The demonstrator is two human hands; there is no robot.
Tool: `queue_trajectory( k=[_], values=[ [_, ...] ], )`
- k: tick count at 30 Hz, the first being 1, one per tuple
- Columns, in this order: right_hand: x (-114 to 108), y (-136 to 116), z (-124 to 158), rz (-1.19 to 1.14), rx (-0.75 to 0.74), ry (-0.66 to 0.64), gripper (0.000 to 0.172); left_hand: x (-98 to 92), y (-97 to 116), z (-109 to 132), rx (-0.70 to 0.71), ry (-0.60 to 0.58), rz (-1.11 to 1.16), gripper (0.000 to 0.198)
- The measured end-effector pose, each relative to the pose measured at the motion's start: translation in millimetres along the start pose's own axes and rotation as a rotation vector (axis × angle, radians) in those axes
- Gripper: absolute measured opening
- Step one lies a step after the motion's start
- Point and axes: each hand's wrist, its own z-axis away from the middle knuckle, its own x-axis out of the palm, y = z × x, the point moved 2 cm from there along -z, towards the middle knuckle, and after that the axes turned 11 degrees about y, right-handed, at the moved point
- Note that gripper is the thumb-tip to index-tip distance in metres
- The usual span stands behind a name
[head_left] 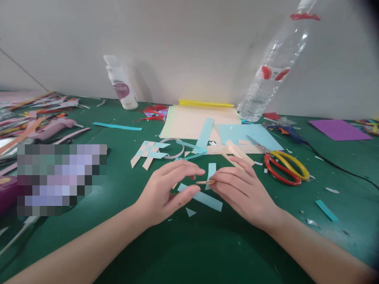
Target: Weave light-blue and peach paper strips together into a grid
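Observation:
Both hands meet over the green table [189, 244] near its front edge. My right hand [242, 189] pinches a small peach paper strip [205, 182] by its right end, edge-on to the camera. My left hand [167, 189] is curled with fingers close to the strip's left end; whether they touch it I cannot tell. Under the hands lie a light blue paper strip [204, 199] and a shorter blue strip [211, 170]. A small blue paper scrap [190, 212] lies just in front of them.
A woven blue and peach paper piece [149, 152], a tape ring [173, 148], red and yellow scissors [286, 165], paper sheets [192, 122], a glue bottle [122, 85], a clear plastic bottle [274, 65], a glue gun [286, 130] with cord, purple paper [339, 129], and scraps at far left.

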Motion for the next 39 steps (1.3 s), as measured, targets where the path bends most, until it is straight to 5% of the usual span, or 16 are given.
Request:
queue_trajectory(
  k=[3,7,10,15,20,26,39],
  values=[
    [1.7,0.4,0.7,0.009,0.001,-0.008,0.015,0.1,4.4,-1.0,0.171,0.070,-0.113,0.012],
    [2.5,0.0,-0.8,-0.015,0.006,-0.012,0.016,1.1,3.3,-0.8,0.164,0.126,-0.159,0.009],
    [-0.4,2.4,-2.3,-0.098,0.100,0.072,0.016,-1.5,-3.4,-1.4,-0.048,0.178,-0.162,0.006],
    [-6.0,15.8,2.0,-0.214,0.499,0.330,0.018,-8.5,-22.0,-1.9,-0.614,0.276,-0.126,0.012],
    [-1.9,32.6,12.0,-0.280,0.864,0.566,0.009,-10.6,-32.6,-0.9,-0.826,0.333,-0.070,0.019],
    [2.0,39.9,15.0,-0.422,1.054,0.727,0.013,-10.0,-32.9,0.6,-0.836,0.317,-0.078,0.018],
    [-5.0,24.6,4.8,-0.390,0.870,0.683,0.012,-7.3,-21.7,-1.7,-0.591,0.174,-0.140,0.022]
  ],
)
